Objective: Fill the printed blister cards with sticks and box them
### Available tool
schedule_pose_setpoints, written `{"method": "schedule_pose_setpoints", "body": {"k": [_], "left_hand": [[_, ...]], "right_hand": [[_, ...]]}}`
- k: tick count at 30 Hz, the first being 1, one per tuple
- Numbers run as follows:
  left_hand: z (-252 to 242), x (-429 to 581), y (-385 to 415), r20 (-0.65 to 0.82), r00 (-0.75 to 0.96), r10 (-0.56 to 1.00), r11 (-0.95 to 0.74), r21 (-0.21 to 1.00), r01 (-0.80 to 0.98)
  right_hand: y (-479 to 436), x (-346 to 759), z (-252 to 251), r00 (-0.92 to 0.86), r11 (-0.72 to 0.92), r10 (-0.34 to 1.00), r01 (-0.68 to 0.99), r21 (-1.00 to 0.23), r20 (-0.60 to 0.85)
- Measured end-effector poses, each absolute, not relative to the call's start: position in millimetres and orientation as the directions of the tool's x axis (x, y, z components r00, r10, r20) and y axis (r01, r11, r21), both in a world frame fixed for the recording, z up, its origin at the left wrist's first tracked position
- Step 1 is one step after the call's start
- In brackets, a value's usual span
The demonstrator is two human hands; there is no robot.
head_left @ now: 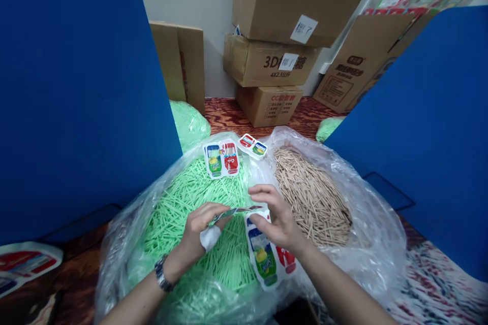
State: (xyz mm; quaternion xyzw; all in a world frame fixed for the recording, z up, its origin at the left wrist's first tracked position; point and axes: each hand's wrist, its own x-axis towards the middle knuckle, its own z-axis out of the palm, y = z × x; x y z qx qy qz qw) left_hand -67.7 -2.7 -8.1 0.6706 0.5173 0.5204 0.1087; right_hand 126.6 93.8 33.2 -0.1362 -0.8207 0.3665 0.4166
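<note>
My left hand (202,226), thumb wrapped in white tape and a watch on the wrist, pinches the edge of a small printed plastic tray (238,210) seen edge-on. My right hand (276,218) grips the same tray from the right, fingers curled over it. Below my right hand lies another printed tray (267,259) with blue, green and red bottle pictures. Both hands hover over a clear plastic bag (366,198) holding a heap of green sticks (198,188) on the left and a heap of tan sticks (312,193) on the right.
Two more printed trays (221,158) (252,145) rest at the bag's far rim. Blue partition panels (76,96) (427,127) stand on both sides. Stacked cardboard boxes (274,61) line the back wall. Another printed tray (23,264) lies at the left edge.
</note>
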Motion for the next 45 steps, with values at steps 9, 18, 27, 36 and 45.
{"method": "schedule_pose_setpoints", "body": {"k": [9, 18, 27, 36, 45], "left_hand": [[-0.8, -65.5, -8.0, 0.609, -0.026, 0.793, -0.481, 0.651, 0.587], [-2.0, -67.2, -9.8, 0.644, -0.015, 0.765, -0.511, 0.62, 0.595], [-3.2, -66.5, -9.9, 0.628, -0.007, 0.778, -0.503, 0.631, 0.591], [-2.8, -65.8, -8.4, 0.7, -0.01, 0.715, -0.544, 0.565, 0.62], [-10.4, -77.5, -9.2, 0.634, -0.092, 0.768, -0.472, 0.657, 0.587]], "right_hand": [[80.7, 111.2, 58.3, -0.741, 0.966, 0.223, 0.081, -0.246, 0.633], [78.9, 110.3, 58.0, -0.771, 0.93, 0.303, 0.11, -0.351, 0.56], [79.3, 110.0, 55.6, -0.767, 0.948, 0.271, 0.105, -0.302, 0.582], [75.5, 103.1, 52.1, -0.801, 0.979, 0.198, 0.185, -0.081, 0.566], [103.5, 141.6, 52.9, -0.809, 0.859, 0.4, 0.165, -0.485, 0.432]]}}
